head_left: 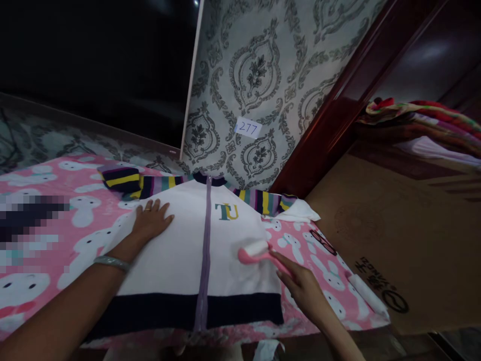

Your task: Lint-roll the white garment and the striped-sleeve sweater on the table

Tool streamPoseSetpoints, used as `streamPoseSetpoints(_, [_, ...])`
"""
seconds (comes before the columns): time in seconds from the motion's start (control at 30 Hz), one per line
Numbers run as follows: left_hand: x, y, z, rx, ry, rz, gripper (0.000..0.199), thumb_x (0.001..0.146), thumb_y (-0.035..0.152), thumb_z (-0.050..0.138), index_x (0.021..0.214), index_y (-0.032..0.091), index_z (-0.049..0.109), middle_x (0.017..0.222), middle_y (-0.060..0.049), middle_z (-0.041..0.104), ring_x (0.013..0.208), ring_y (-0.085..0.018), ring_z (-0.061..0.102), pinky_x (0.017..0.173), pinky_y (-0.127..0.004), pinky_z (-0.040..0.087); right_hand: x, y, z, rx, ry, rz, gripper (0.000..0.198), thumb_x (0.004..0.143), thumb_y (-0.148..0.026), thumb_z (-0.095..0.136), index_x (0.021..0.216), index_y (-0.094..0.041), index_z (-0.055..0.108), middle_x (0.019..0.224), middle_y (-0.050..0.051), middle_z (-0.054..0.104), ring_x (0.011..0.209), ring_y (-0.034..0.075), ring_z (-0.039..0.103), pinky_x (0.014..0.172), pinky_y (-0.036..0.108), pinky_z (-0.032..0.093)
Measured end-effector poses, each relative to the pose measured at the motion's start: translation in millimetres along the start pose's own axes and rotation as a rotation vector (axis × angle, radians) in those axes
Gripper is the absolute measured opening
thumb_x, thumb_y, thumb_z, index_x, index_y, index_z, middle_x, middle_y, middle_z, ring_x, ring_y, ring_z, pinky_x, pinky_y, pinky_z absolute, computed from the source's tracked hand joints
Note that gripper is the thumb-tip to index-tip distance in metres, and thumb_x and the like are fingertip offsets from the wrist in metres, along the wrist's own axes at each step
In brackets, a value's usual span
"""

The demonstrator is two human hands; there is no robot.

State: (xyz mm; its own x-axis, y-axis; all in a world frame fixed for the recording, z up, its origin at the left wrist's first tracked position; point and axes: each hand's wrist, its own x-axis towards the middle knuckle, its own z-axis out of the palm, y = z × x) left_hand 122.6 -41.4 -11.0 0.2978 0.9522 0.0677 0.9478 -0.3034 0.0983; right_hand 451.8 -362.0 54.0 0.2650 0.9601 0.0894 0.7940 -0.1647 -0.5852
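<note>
A white zip-up jacket (176, 240) lies spread out with its front up, its purple zipper (205, 250) closed and its striped sleeves stretched to both sides. Its collar and hem band are dark navy, and letters mark the chest. Flat on the upper chest, on the left, rests my left hand (152, 219), fingers spread. My right hand (298, 281) grips the pink handle of a lint roller (256, 249). The white roll is over the jacket's lower right front; whether it touches the cloth is hard to tell because of blur.
Under the jacket is a pink rabbit-print cloth (84, 215). A cardboard box (376, 225) with folded fabrics (424, 115) above stands at right. Near it lie a dark red looped object (323, 242) and a white roll (369, 299). A large dark screen (97, 65) stands behind.
</note>
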Motion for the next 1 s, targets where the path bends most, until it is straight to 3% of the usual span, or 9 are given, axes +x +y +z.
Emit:
streamPoseSetpoints(0.07, [-0.3,-0.6,0.1,0.004,0.001,0.000,0.067,0.093,0.050,0.030,0.151,0.018,0.040,0.161,-0.017,0.028,0.149,-0.037,0.022,0.115,-0.057,0.019,39.5,-6.7,19.1,-0.104,0.049,0.013,0.051,0.091,-0.025,0.048,0.141,-0.022,0.056,0.132,0.011,0.066,0.120,0.028,0.063,0.103,0.042,0.047])
streamPoseSetpoints(0.2, [0.4,-2.2,1.6,0.033,0.002,-0.009,0.067,0.094,0.051,0.028,0.151,0.019,0.039,0.162,-0.016,0.028,0.149,-0.036,0.022,0.115,-0.056,0.019,123.0,-23.3,55.8,-0.227,0.022,0.064,0.054,0.091,-0.017,0.047,0.144,-0.023,0.051,0.125,0.012,0.069,0.115,0.027,0.065,0.097,0.038,0.049])
streamPoseSetpoints(0.43, [3.1,-3.0,7.7,0.109,0.008,-0.017,0.065,0.094,0.048,0.029,0.152,0.020,0.038,0.161,-0.015,0.030,0.149,-0.036,0.024,0.115,-0.057,0.020,260.3,-65.6,90.5,-0.233,0.014,0.071,0.050,0.092,-0.017,0.046,0.141,-0.027,0.054,0.132,0.009,0.066,0.119,0.025,0.062,0.096,0.033,0.046])
streamPoseSetpoints(0.6, [5.4,-6.5,15.3,0.072,0.046,-0.022,0.064,0.092,0.045,0.035,0.150,0.019,0.041,0.160,-0.015,0.032,0.148,-0.036,0.024,0.115,-0.058,0.018,328.4,-86.3,111.9,-0.214,0.024,0.067,0.051,0.094,-0.012,0.039,0.143,-0.022,0.051,0.133,0.011,0.065,0.120,0.022,0.061,0.096,0.030,0.045])
streamPoseSetpoints(0.7, [6.0,-8.2,17.2,0.066,0.053,-0.020,0.064,0.092,0.045,0.036,0.150,0.020,0.042,0.160,-0.015,0.033,0.148,-0.036,0.025,0.114,-0.058,0.019,344.5,-91.3,116.7,-0.209,0.022,0.064,0.051,0.095,-0.012,0.039,0.143,-0.021,0.051,0.131,0.013,0.065,0.119,0.022,0.062,0.095,0.030,0.046])
streamPoseSetpoints(0.8, [6.5,-8.7,16.6,0.081,0.041,-0.025,0.065,0.092,0.047,0.034,0.151,0.022,0.040,0.161,-0.013,0.032,0.149,-0.035,0.024,0.115,-0.057,0.019,340.2,-89.1,114.3,-0.204,0.018,0.052,0.051,0.094,-0.012,0.041,0.143,-0.021,0.050,0.133,0.012,0.064,0.119,0.022,0.062,0.097,0.030,0.046])
streamPoseSetpoints(0.9, [7.2,-7.6,14.3,0.078,0.030,-0.023,0.065,0.092,0.048,0.033,0.151,0.021,0.040,0.161,-0.014,0.031,0.149,-0.036,0.024,0.115,-0.057,0.018,315.6,-78.5,102.9,-0.198,0.012,0.037,0.051,0.093,-0.012,0.044,0.142,-0.023,0.052,0.136,0.009,0.063,0.123,0.022,0.059,0.100,0.030,0.044])
streamPoseSetpoints(1.0, [7.0,-5.2,10.2,0.085,0.016,-0.022,0.066,0.092,0.048,0.031,0.151,0.020,0.039,0.161,-0.015,0.031,0.148,-0.036,0.024,0.114,-0.057,0.019,271.0,-59.9,83.0,-0.193,-0.001,0.029,0.050,0.091,-0.013,0.046,0.138,-0.026,0.056,0.136,0.005,0.064,0.125,0.022,0.058,0.101,0.031,0.045])
